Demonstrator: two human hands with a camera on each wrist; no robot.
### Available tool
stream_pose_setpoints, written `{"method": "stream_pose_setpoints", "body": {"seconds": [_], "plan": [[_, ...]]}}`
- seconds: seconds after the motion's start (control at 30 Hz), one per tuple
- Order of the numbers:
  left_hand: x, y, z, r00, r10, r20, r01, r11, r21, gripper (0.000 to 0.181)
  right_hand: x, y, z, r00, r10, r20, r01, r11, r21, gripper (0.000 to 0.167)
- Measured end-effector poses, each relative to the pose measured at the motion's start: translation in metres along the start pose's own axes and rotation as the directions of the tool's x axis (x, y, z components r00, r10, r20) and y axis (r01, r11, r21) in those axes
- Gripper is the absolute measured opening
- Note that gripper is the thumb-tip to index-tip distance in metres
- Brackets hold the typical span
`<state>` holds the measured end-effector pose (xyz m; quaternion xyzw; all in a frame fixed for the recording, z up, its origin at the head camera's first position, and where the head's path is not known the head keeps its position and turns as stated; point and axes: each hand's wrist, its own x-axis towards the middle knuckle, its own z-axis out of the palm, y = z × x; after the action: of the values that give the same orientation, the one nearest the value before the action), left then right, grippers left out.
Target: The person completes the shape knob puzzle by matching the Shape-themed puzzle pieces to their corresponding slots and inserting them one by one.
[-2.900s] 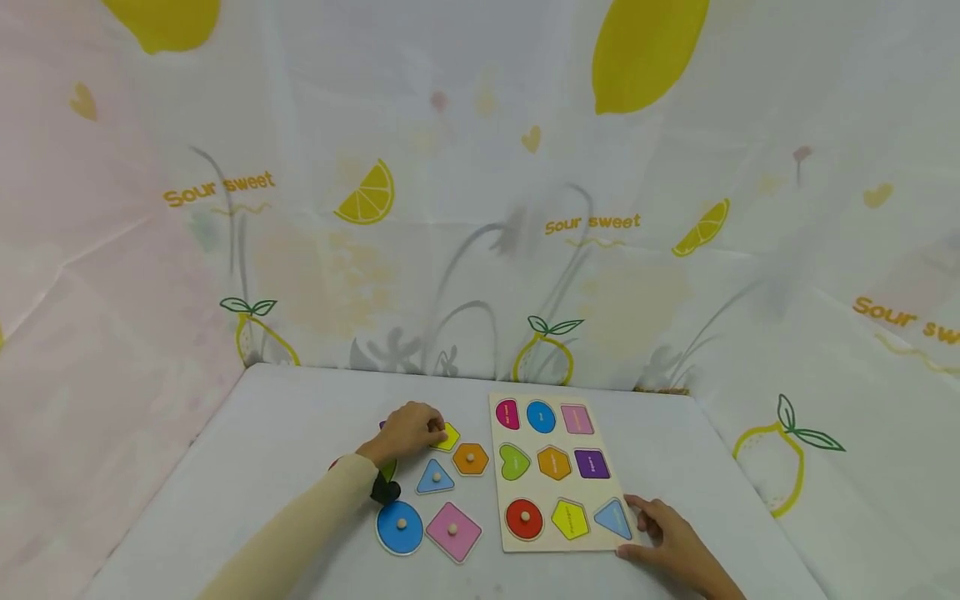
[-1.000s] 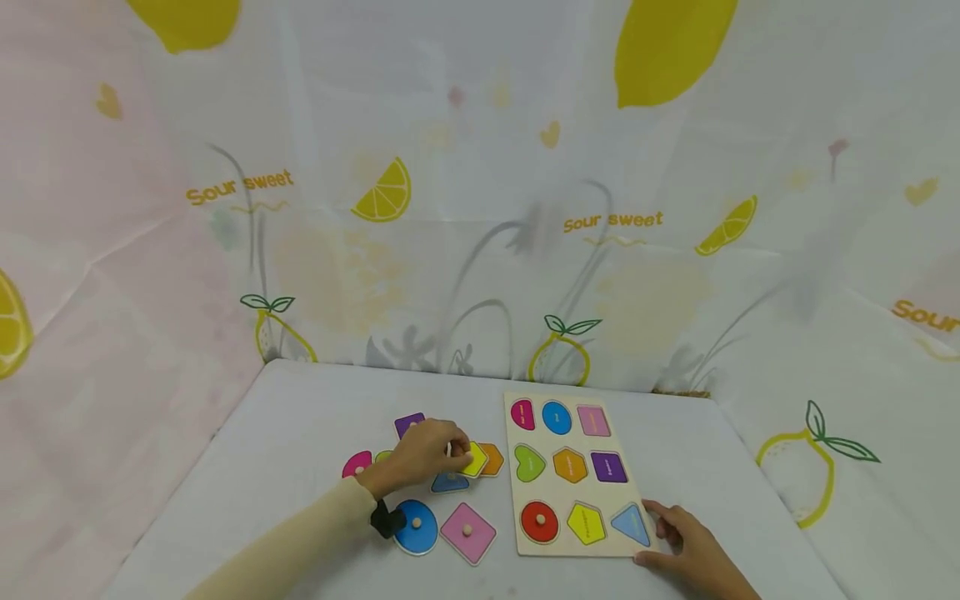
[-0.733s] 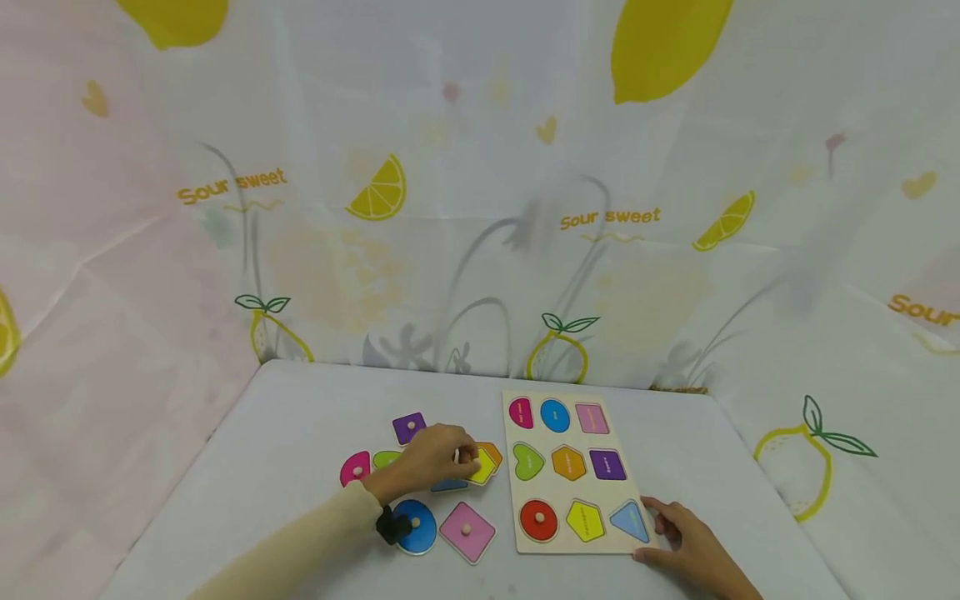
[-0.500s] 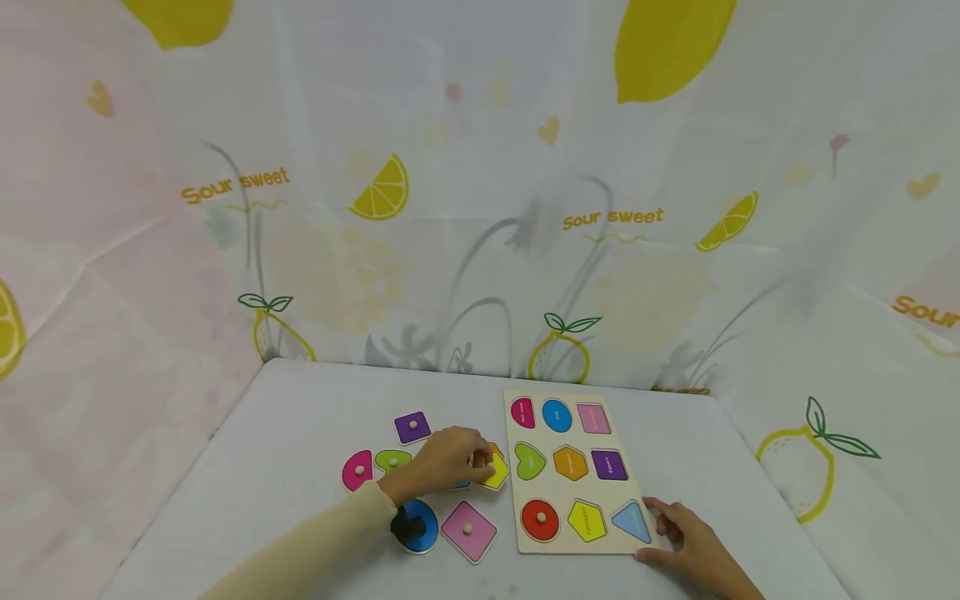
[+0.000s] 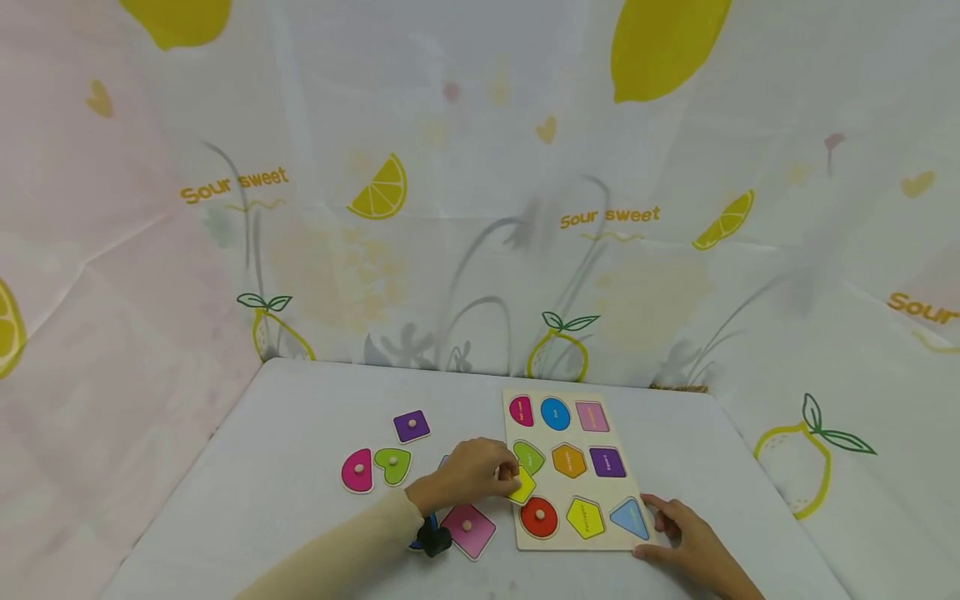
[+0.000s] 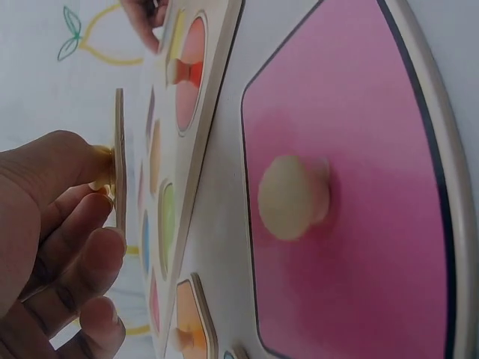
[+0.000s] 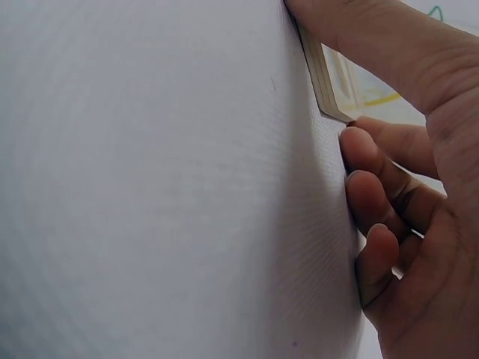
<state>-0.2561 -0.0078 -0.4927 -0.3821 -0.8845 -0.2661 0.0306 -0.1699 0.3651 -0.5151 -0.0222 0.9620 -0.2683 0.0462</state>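
Yellow piece: I see a flat yellow wooden pentagon puzzle piece (image 5: 522,488), held over the left edge of the board; the left wrist view shows a gap between the two.
Its handling: I judge it light, stiff and hard to break, its painted face perhaps a little slippery.
Its knob: a small round pale knob (image 6: 106,182), mostly covered by fingers. I would pinch here rather than the thin rim, which looks awkward to grip.
Left hand: the left hand (image 5: 472,472) has thumb and fingertips together, clamped on that knob.
Board: a cream wooden board (image 5: 558,492) with nine coloured shape places lies on the white table (image 5: 300,433). It seems stiff and liable to slide, so I would steady it by an edge.
Right hand: the right hand (image 5: 678,537) holds the board's near right corner between thumb and forefinger.
Red circle: a red round knobbed piece (image 5: 538,525) sits in the board's near left place.
Loose pieces: a pink diamond-shaped piece (image 5: 469,539) near the left hand; farther left, a magenta half-round piece (image 5: 357,479), a green heart piece (image 5: 393,472) and a purple square piece (image 5: 409,432).
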Motion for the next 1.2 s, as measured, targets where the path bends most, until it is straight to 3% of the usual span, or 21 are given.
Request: {"method": "stream_pose_setpoints", "body": {"seconds": [0.2, 0.37, 0.57, 0.97, 1.2], "plan": [[0.012, 0.011, 0.012, 0.998, 0.062, 0.018, -0.063, 0.997, 0.052, 0.01, 0.0, 0.002, -0.003, 1.0, -0.006, 0.002, 0.006, 1.0, -0.002, 0.085], [0.018, 0.024, 0.019, 0.996, 0.055, 0.068, -0.058, 0.997, 0.045, 0.01, -0.001, 0.003, -0.002, 1.0, 0.014, 0.006, -0.014, 1.0, 0.015, 0.085], [0.023, 0.037, 0.024, 0.994, 0.067, 0.086, -0.075, 0.993, 0.086, 0.011, -0.001, 0.001, -0.001, 1.0, 0.019, 0.001, -0.019, 1.0, 0.009, 0.085], [0.035, 0.044, 0.039, 0.992, 0.073, 0.101, -0.077, 0.996, 0.035, 0.01, -0.002, 0.002, -0.001, 1.0, -0.006, -0.002, 0.006, 1.0, 0.01, 0.084], [0.042, 0.051, 0.048, 0.991, 0.07, 0.113, -0.075, 0.997, 0.033, 0.01, 0.0, -0.001, 0.0, 1.0, 0.026, 0.005, -0.026, 1.0, 0.011, 0.087]]}}
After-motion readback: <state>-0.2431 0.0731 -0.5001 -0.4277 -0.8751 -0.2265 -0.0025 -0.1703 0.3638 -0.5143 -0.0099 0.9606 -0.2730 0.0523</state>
